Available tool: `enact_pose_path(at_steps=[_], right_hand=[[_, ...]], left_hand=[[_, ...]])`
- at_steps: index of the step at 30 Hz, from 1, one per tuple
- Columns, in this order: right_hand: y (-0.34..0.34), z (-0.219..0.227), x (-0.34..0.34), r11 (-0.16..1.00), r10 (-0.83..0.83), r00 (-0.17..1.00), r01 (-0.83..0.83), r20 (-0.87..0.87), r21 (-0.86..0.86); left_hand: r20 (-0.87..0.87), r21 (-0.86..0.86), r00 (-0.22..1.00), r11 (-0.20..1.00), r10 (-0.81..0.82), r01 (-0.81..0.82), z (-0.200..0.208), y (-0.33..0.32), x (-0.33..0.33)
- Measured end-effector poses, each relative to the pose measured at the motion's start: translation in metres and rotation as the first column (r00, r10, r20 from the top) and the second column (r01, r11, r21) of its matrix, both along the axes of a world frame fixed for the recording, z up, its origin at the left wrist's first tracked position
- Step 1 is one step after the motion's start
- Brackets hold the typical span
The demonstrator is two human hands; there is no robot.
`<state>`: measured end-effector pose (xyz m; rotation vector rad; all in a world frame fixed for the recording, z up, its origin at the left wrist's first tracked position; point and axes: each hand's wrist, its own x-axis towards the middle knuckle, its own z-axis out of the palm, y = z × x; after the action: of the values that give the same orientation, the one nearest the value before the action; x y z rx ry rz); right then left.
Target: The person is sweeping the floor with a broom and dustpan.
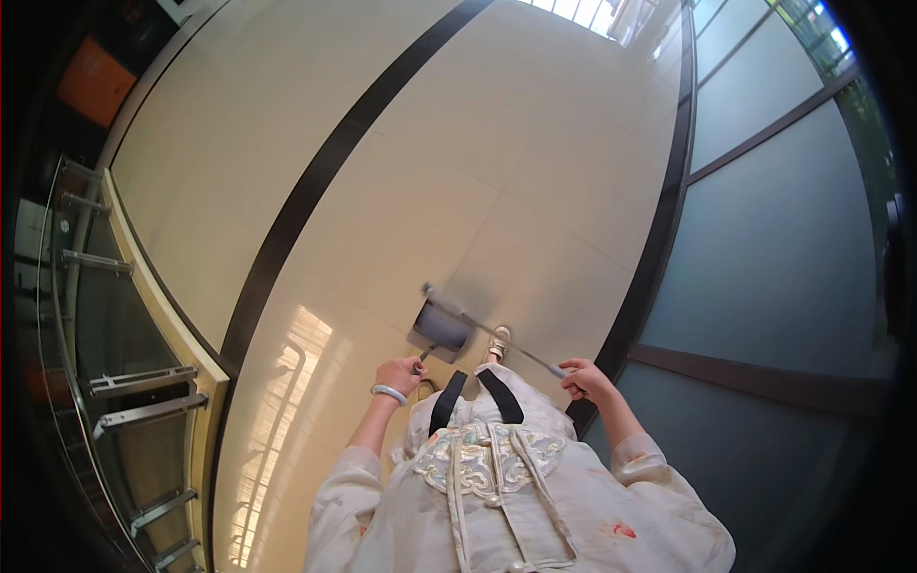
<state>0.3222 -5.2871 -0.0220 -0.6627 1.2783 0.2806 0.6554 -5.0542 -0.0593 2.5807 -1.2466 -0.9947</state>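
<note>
My left hand (pixel 397 375), with a pale bangle at its wrist, is closed around the short dark handle of a dustpan. The grey dustpan (pixel 443 328) is low down by the floor, just ahead of my feet. In my right hand (pixel 586 380) I grip the light end of a broom's long stick. That broom (pixel 516 348) slants down to the left across the dustpan, and its small, blurred head shows by the pan's far edge. A light shoe (pixel 500 341) on my foot is right of the dustpan.
Pale glossy floor tiles (pixel 430 181) run ahead between a dark stripe (pixel 310 196) on the left and frosted glass panels (pixel 764 244) on the right. A glass railing with metal brackets (pixel 143 396) stands at the left. Sunlight reflects off the floor.
</note>
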Motion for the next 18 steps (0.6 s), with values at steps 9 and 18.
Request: enact_pose_path(at_steps=[9,18], right_hand=[[-0.068,-0.066,0.014,0.838,0.125,0.945,-0.264,-0.304,-0.478],[-0.012,-0.05,-0.004,0.914,0.227,0.968,-0.25,-0.108,-0.32]], left_hand=[[-0.085,0.028,0.978,0.981,-0.191,0.194,-0.016,-0.092,-0.027],[-0.045,0.165,0.962,0.948,-0.269,0.273,-0.007,-0.149,-0.056]])
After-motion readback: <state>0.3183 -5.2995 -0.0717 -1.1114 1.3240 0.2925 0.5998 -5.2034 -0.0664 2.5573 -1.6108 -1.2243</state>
